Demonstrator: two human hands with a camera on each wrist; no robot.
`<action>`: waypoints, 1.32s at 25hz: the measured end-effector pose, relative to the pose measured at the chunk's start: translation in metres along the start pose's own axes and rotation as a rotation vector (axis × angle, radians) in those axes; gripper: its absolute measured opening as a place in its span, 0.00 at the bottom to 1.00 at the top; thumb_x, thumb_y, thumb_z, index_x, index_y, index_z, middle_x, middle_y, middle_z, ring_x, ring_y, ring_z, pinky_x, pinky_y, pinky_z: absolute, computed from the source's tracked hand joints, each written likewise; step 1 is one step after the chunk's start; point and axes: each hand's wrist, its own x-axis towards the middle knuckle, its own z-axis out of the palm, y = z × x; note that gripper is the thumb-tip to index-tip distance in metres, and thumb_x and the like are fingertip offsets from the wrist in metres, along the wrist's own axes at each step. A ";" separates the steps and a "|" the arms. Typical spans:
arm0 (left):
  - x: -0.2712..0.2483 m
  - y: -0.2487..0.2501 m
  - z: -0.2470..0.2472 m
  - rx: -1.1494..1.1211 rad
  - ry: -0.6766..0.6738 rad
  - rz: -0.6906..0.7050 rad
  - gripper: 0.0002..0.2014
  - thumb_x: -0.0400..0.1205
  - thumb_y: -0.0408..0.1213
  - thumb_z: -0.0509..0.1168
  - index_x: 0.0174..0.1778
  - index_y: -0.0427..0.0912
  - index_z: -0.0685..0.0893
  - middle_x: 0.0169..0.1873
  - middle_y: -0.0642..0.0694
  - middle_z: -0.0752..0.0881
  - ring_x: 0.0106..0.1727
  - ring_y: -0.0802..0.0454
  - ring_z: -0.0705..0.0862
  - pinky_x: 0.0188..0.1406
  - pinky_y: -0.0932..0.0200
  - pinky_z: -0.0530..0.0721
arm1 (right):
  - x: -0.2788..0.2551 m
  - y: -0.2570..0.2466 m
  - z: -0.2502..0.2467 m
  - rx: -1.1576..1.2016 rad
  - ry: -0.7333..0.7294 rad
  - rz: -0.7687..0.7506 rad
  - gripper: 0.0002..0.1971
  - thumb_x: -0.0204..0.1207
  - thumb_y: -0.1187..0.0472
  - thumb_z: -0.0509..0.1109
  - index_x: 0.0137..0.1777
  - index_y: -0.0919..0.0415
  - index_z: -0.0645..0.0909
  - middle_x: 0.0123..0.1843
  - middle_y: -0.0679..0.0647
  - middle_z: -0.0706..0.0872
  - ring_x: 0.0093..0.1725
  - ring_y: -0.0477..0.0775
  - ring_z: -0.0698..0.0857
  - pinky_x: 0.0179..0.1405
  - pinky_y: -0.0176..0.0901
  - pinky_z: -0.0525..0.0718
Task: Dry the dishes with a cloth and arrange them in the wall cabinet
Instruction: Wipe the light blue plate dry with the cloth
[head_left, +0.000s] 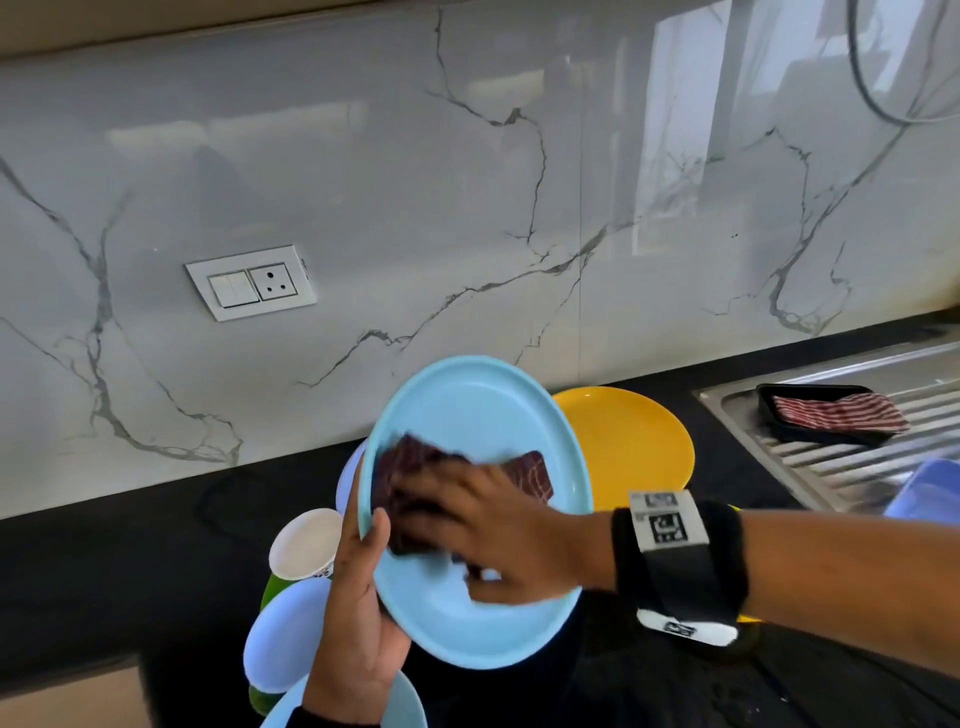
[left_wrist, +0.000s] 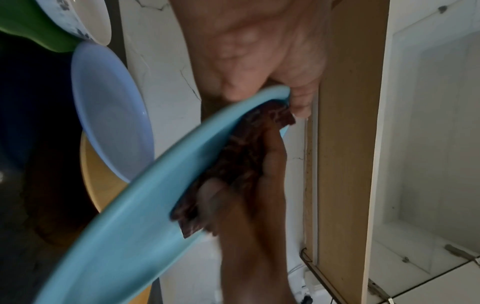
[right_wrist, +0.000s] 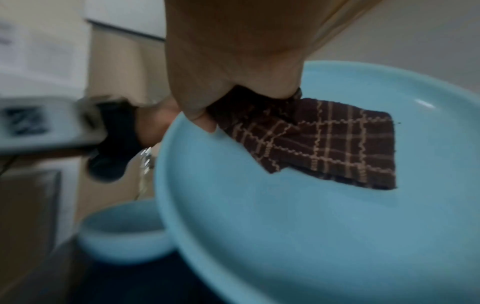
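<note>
**Blue plate held tilted, cloth pressed to its face**

While the left hand (head_left: 358, 613) grips the light blue plate (head_left: 483, 410) by its lower left rim, thumb over the edge and fingers behind, the plate stands tilted above the black countertop (head_left: 104, 571) with its face turned up toward the camera. On that face lies a folded brown cloth (right_wrist: 330, 142) with a thin tan check. The right hand (head_left: 498, 535) lies on the cloth; from the right wrist its curled fingers (right_wrist: 197, 115) bunch one end of it against the plate near the rim. That hand is blurred in the head view.

Just behind and right of the plate, a yellow plate (head_left: 634, 441) lies on the counter. Below and left of it crowd a white cup (head_left: 304, 543) with a small dark print too blurred to read, a pale lavender bowl (head_left: 283, 634) and something green (head_left: 270, 592) under them. A light blue bowl (right_wrist: 122, 234) shows in the right wrist view, beside the plate's rim.

On the right wrist sits a black band (head_left: 680, 561) carrying white tags with black square-coded markers; no words are legible on them. Farther right, a steel sink drainboard (head_left: 852, 457) holds a black tray (head_left: 810, 415) with a red-and-white striped cloth (head_left: 841, 413) in it. On the marble-patterned wall (head_left: 467, 208) is a white switch-and-socket plate (head_left: 252, 283).
</note>
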 end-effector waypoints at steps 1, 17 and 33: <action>0.000 0.002 -0.002 -0.013 0.007 -0.011 0.50 0.65 0.52 0.83 0.80 0.39 0.69 0.72 0.32 0.78 0.71 0.35 0.79 0.64 0.43 0.83 | -0.014 -0.007 0.006 -0.050 -0.074 -0.130 0.37 0.66 0.50 0.64 0.78 0.57 0.65 0.82 0.60 0.62 0.77 0.70 0.65 0.63 0.61 0.72; -0.010 0.009 0.030 0.132 -0.107 0.175 0.32 0.74 0.22 0.57 0.73 0.50 0.78 0.66 0.40 0.85 0.63 0.39 0.85 0.54 0.41 0.87 | -0.037 0.065 -0.015 0.093 -0.011 0.770 0.46 0.67 0.50 0.72 0.85 0.46 0.54 0.84 0.48 0.55 0.75 0.58 0.59 0.64 0.58 0.77; 0.039 0.008 0.036 0.015 0.340 0.102 0.29 0.76 0.42 0.69 0.75 0.46 0.72 0.67 0.41 0.82 0.68 0.36 0.81 0.44 0.36 0.87 | -0.069 -0.010 -0.045 0.039 0.366 0.420 0.19 0.63 0.57 0.71 0.56 0.45 0.77 0.40 0.44 0.85 0.41 0.54 0.82 0.29 0.43 0.78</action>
